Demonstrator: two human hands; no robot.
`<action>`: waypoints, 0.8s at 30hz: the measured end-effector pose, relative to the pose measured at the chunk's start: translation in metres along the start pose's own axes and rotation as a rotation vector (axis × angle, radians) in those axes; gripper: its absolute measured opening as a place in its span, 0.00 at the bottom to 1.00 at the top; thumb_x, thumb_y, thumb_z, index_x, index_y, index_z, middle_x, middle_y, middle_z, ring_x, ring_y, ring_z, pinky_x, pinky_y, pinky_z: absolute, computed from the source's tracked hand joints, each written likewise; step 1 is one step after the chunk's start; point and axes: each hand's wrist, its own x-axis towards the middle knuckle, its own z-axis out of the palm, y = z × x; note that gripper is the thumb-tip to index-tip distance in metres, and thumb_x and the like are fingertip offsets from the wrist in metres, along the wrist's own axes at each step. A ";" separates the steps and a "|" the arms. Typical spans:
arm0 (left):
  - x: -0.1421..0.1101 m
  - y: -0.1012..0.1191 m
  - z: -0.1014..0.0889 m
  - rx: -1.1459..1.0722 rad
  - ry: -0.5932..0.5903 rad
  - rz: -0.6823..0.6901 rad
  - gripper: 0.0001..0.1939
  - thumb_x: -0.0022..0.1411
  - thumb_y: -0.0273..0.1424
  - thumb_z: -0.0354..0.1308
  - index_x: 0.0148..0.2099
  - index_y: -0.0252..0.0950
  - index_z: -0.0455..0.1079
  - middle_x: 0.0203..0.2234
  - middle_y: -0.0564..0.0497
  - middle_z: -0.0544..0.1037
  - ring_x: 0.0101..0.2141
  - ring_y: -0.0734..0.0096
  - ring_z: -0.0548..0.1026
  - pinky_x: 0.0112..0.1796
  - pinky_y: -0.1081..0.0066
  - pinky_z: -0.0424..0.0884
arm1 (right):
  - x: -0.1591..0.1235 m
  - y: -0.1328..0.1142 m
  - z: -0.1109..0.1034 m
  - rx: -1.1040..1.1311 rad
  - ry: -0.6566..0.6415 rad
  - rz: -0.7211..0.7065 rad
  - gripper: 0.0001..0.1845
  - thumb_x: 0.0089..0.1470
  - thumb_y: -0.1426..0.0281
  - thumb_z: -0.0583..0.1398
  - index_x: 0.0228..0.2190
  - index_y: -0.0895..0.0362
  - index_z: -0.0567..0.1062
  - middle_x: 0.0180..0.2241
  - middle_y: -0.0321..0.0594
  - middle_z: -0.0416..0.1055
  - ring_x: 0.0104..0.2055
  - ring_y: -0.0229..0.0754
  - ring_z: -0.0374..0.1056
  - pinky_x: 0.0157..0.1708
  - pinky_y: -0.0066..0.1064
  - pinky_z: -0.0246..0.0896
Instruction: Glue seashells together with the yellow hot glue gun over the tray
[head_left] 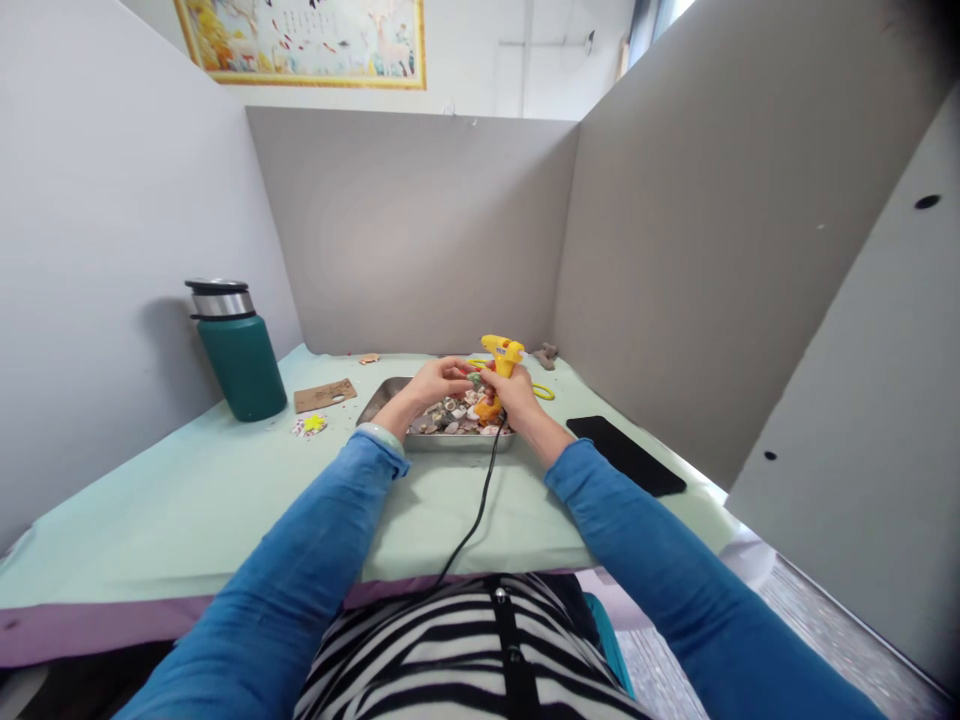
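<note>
Above a metal tray [457, 443] filled with small shells and stones [452, 412], my two hands come together. My right hand [513, 390] is wrapped round the handle of a yellow hot glue gun [502, 350], which stands upright with its nozzle end toward the left. A black cord [480, 505] runs from the gun down over the table edge. The fingers of my left hand [442, 381] are closed on a small greenish piece [475, 379], close to the right hand's fingers; its exact kind is too small to tell. An orange object [487, 409] shows below the right hand.
A green bottle [241, 365] stands at the left, near a brown cardboard piece [325, 396] and a yellow star-like decoration [310, 425]. Yellow-handled scissors [543, 392] lie behind my right hand. A black flat panel [626, 455] lies at the right. Grey partitions [420, 230] enclose the table.
</note>
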 end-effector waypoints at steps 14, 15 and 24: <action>0.002 -0.003 -0.001 -0.018 0.045 0.015 0.18 0.46 0.28 0.71 0.38 0.33 0.70 0.30 0.51 0.78 0.31 0.72 0.76 0.38 0.66 0.72 | 0.001 0.000 0.000 -0.096 0.050 -0.017 0.11 0.41 0.71 0.63 0.31 0.56 0.69 0.23 0.31 0.67 0.22 0.36 0.65 0.20 0.27 0.61; 0.002 -0.003 -0.001 -0.033 0.043 0.025 0.18 0.46 0.27 0.71 0.39 0.33 0.70 0.30 0.51 0.78 0.32 0.72 0.76 0.39 0.66 0.72 | 0.000 0.000 0.000 -0.102 0.037 -0.020 0.11 0.41 0.71 0.63 0.31 0.56 0.69 0.23 0.31 0.67 0.23 0.36 0.65 0.20 0.27 0.61; 0.000 -0.001 0.002 -0.080 -0.007 0.058 0.15 0.48 0.25 0.70 0.38 0.33 0.70 0.31 0.50 0.79 0.33 0.71 0.77 0.42 0.65 0.72 | -0.001 -0.001 -0.001 -0.060 -0.016 -0.027 0.15 0.41 0.72 0.65 0.33 0.55 0.68 0.23 0.31 0.66 0.23 0.36 0.64 0.21 0.27 0.61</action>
